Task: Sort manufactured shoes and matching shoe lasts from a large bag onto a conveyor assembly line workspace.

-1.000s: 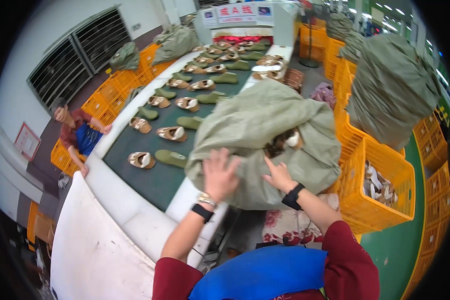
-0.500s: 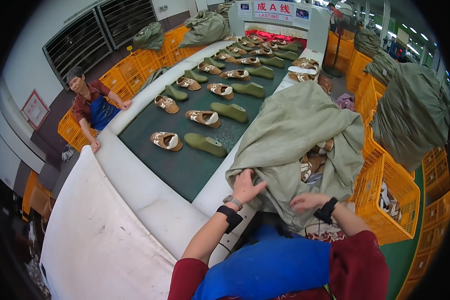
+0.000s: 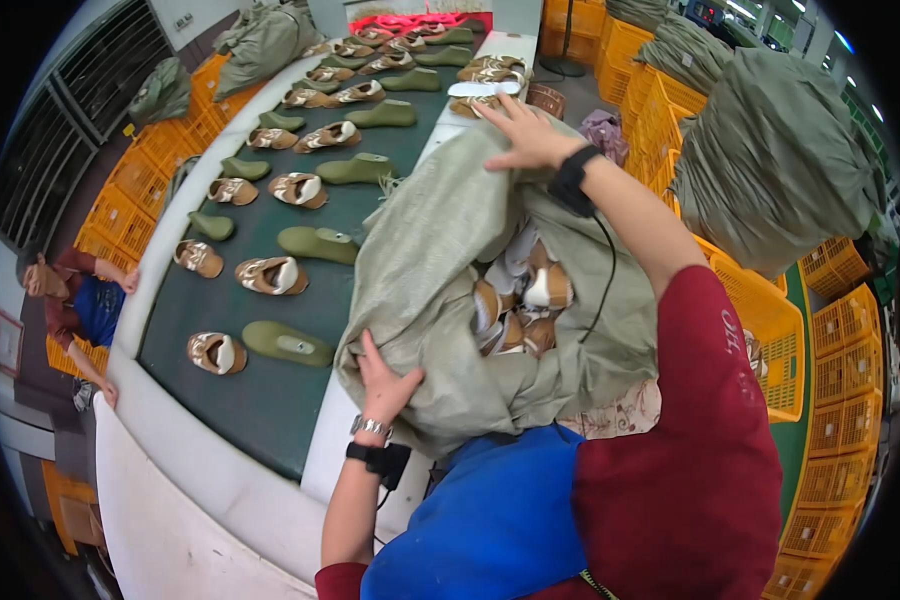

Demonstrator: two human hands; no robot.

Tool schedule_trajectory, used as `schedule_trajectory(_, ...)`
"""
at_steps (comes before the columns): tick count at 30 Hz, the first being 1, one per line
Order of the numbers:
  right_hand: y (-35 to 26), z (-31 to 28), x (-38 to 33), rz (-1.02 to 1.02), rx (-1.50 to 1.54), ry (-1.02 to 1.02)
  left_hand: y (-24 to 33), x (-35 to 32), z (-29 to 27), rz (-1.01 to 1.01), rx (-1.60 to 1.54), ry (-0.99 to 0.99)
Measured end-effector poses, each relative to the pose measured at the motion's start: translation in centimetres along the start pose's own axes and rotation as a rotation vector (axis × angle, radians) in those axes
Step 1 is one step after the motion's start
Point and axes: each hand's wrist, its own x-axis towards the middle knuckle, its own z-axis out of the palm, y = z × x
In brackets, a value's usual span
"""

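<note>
A large grey-green woven sack (image 3: 425,250) stands in front of me, its mouth folded open. Inside it lie several brown-and-white shoe uppers (image 3: 545,285). My left hand (image 3: 382,382) rests against the sack's near left side, thumb and fingers apart. At the sack's far edge, my right hand (image 3: 530,138) reaches over the cloth with fingers spread, close to the brown-and-white shoes (image 3: 495,72) on the white ledge. Left of the sack, rows of brown shoe uppers (image 3: 217,353) and green shoe lasts (image 3: 288,342) lie on a dark green conveyor belt (image 3: 195,400).
Another person (image 3: 75,295) leans on the belt's left white border (image 3: 135,340). Yellow plastic crates (image 3: 770,330) line the right side, with a big stuffed sack (image 3: 780,165) over them. A white curved panel (image 3: 160,500) fills the lower left. A black cord (image 3: 607,280) hangs across the sack.
My view has turned toward the right. My right hand has moved from the sack's near side to its far edge, and the mouth is wider, showing more shoes. My left hand stays on the left side.
</note>
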Motion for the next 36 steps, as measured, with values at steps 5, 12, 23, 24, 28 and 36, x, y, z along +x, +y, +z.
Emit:
schedule_trajectory(5,7.4,4.2,6.4,0.018,0.041,-0.196,-0.7,0.0,-2.0,-0.115,-0.049,-0.074)
schedule_trajectory(12,5.3,5.2,0.8,-0.369,0.498,-0.595,-8.3,2.5,-6.5,-0.575,-0.912,0.742)
schedule_trajectory(23,13.4,9.4,13.6,0.111,0.128,0.510,0.0,8.8,-2.0,-0.108,0.198,-0.083)
schedule_trajectory(24,12.6,10.0,15.8,0.105,0.052,0.456,-1.1,9.2,-1.9,-0.108,0.196,-0.090)
schedule_trajectory(28,12.5,19.8,17.6,0.130,0.044,0.080,-2.4,11.0,-3.0,-0.666,-0.481,-0.091)
schedule_trajectory(36,10.2,22.8,14.2,-0.229,0.663,-1.143,-3.9,9.9,2.5,-0.724,-0.947,-0.057)
